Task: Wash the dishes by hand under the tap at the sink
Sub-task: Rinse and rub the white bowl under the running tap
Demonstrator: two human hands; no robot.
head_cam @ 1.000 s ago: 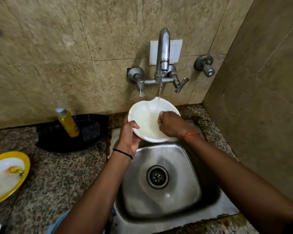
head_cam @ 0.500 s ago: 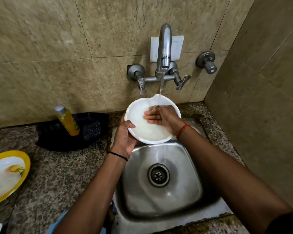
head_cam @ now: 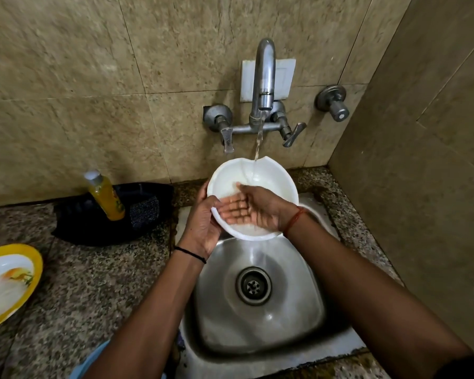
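I see beige stone-look wall tiles (head_cam: pixel 93 77), a speckled granite countertop (head_cam: pixel 93 283), and perhaps a white switch plate (head_cam: pixel 285 77).

Under the running tap (head_cam: pixel 263 77), the left hand (head_cam: pixel 201 225) grips a white plate's (head_cam: pixel 274 181) rim; the right hand (head_cam: pixel 253 207) lies flat inside it.

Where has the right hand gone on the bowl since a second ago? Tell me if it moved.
Yes. The right hand has opened flat and slid from under the tap stream toward the bowl rim the left hand grips.
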